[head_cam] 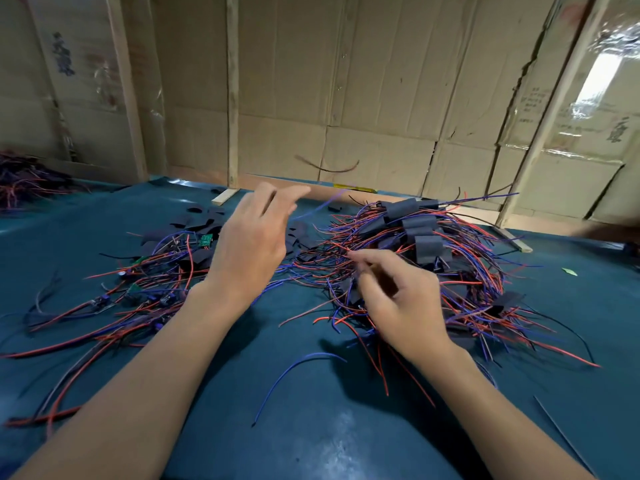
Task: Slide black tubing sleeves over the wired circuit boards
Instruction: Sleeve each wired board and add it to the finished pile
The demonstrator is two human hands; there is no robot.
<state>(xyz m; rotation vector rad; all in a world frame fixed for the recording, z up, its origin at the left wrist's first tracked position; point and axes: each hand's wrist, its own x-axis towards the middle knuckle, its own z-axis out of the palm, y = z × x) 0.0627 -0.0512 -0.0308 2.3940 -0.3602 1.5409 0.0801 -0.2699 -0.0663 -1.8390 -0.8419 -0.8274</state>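
Note:
My left hand (254, 233) hovers above the table's middle with fingers loosely spread and nothing visible in it. A blurred blue wire (322, 204) streaks just beyond its fingertips. My right hand (398, 299) reaches into the right-hand heap, fingers curled around red and blue wires (349, 317) with a small dark piece among them. That heap holds boards wearing black sleeves (415, 225). On the left lie bare green circuit boards (206, 240) with red and blue leads. Loose flat black sleeves (204, 220) lie behind my left hand.
A teal mat (311, 427) covers the table. Cardboard walls on wooden battens (232, 98) close the back. Another wire heap (24, 181) sits at the far left. A single blue wire (294, 372) lies near the front, and a wooden strip (225, 196) lies at the back edge.

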